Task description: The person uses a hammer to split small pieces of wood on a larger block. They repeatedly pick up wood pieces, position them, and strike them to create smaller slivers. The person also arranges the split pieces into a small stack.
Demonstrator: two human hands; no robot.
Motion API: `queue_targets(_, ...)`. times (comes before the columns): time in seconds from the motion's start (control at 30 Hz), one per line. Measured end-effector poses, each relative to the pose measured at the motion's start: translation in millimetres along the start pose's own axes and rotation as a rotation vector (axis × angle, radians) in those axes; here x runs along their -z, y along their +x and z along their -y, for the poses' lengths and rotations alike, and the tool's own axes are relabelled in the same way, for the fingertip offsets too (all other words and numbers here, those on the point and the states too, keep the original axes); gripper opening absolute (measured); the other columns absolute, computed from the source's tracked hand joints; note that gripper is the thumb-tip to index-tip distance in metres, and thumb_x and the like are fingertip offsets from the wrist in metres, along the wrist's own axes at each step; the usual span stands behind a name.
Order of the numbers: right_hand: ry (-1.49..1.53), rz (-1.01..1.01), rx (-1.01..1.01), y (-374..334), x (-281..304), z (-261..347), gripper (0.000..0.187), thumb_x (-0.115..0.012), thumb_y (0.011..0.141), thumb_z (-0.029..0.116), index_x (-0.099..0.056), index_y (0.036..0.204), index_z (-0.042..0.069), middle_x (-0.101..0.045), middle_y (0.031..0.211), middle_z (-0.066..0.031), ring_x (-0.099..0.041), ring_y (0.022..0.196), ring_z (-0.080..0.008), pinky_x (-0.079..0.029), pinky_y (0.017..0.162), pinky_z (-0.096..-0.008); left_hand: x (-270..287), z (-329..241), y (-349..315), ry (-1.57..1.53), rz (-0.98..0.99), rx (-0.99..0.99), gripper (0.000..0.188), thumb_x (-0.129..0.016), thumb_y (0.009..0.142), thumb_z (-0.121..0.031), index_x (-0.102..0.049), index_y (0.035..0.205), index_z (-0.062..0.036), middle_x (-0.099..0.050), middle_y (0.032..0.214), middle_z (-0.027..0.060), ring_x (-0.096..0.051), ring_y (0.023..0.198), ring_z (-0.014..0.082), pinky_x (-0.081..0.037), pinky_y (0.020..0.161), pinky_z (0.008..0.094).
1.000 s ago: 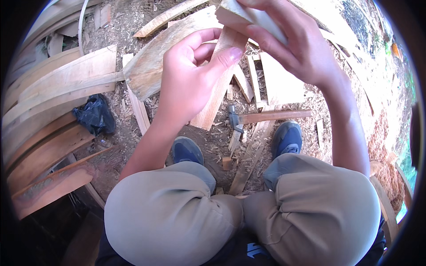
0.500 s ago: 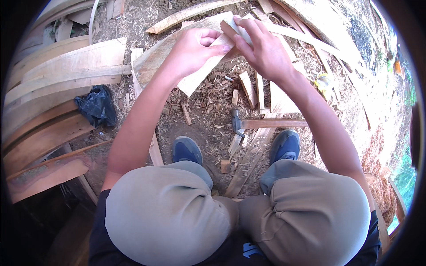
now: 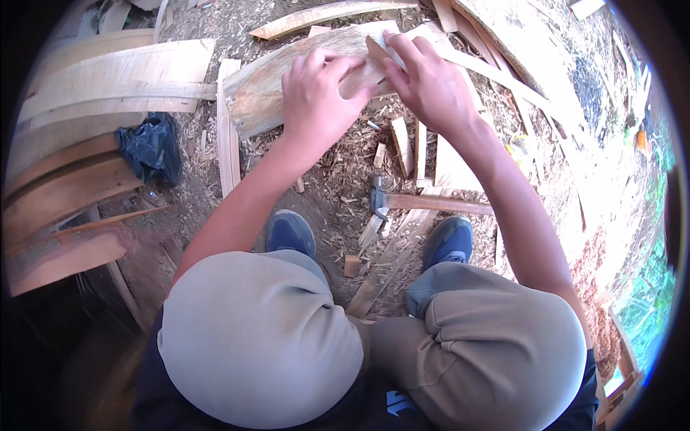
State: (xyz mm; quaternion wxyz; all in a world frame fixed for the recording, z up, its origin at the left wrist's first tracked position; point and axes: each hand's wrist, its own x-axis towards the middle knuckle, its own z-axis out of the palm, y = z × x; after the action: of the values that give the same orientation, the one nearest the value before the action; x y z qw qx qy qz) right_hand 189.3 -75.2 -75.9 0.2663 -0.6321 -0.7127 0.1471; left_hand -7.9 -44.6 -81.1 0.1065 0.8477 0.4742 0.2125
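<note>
My right hand [image 3: 435,82] is closed around a small piece of wood [image 3: 376,50], whose brown edge shows beside the fingertips. Most of that piece is hidden by the fingers. Just left of it, my left hand [image 3: 320,97] has its fingers apart, the thumb reaching toward the right hand. Beneath both hands a wide weathered plank [image 3: 262,86] lies on the ground. A claw hammer [image 3: 438,203] with a wooden handle rests nearer me, its head to the left, between and just beyond my shoes.
Curved boards [image 3: 136,72] are stacked at the left, with a dark plastic bag [image 3: 149,147] against them. Wood strips [image 3: 402,147], a small block [image 3: 351,266] and chips litter the ground. A long pale slat [image 3: 503,68] runs along the far right.
My left hand has opened and let go of the pale piece of wood, which no longer sticks out below it. My right hand keeps its hold. The view has shifted slightly.
</note>
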Motion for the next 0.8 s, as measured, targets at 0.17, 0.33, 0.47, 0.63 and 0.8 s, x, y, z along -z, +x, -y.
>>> queue_targets(0.17, 0.01, -0.064, -0.019, -1.5, -6.5, 1.0, 0.037, -0.061, 0.099, 0.027, -0.056, 0.132, 0.012, -0.066, 0.098, -0.0207, -0.07, 0.073, -0.0431, -0.059, 0.063, -0.05, -8.8, 6.4, -8.3, -0.068, -0.062, -0.019, 0.041, -0.085, 0.078, -0.041, -0.077, 0.113, -0.0215, -0.06, 0.113, 0.002, -0.055, 0.114, 0.0247, -0.038, 0.096, 0.043)
queue_targets(0.33, -0.036, -0.082, 0.086, 0.9, -4.6, -1.3, 0.035, -0.063, 0.099, 0.029, -0.059, 0.129, 0.012, -0.066, 0.098, -0.0189, -0.07, 0.072, -0.0385, -0.057, 0.063, -0.0485, -11.7, 10.4, -10.6, -0.098, -0.058, -0.004, 0.039, -0.082, 0.082, -0.039, -0.077, 0.117, -0.0239, -0.058, 0.114, 0.0013, -0.055, 0.114, 0.0225, -0.038, 0.095, 0.0433)
queue_targets(0.47, -0.057, -0.051, 0.123, 2.3, 1.7, -6.6, 0.035, -0.064, 0.099, 0.03, -0.061, 0.128, 0.011, -0.068, 0.098, -0.0185, -0.071, 0.073, -0.0382, -0.057, 0.064, -0.0479, -13.0, 6.5, -11.4, -0.096, -0.025, 0.025, 0.039, -0.081, 0.083, -0.037, -0.076, 0.12, -0.0259, -0.058, 0.114, 0.0005, -0.056, 0.114, 0.0223, -0.038, 0.095, 0.0432)
queue_targets(0.63, -0.054, -0.1, 0.131, 2.7, -7.4, -7.5, 0.035, -0.065, 0.098, 0.03, -0.063, 0.127, 0.01, -0.069, 0.1, -0.0203, -0.071, 0.079, -0.0402, -0.058, 0.068, -0.0487, -11.9, 6.6, -10.5, -0.078, -0.139, 0.006, 0.027, -0.079, 0.086, -0.044, -0.081, 0.105, -0.0252, -0.06, 0.106, 0.0006, -0.058, 0.107, 0.0222, -0.038, 0.092, 0.0419)
queue_targets(0.8, -0.05, -0.144, 0.154, 0.2, -10.4, -12.0, 0.032, -0.063, 0.099, 0.029, -0.063, 0.124, 0.009, -0.07, 0.105, -0.0216, -0.072, 0.086, -0.0412, -0.059, 0.072, -0.0487, -0.3, -5.2, -2.0, -0.235, -0.07, 0.145, 0.022, -0.078, 0.086, -0.035, -0.08, 0.095, -0.0145, -0.061, 0.102, 0.0118, -0.058, 0.107, 0.0319, -0.044, 0.093, 0.0507)
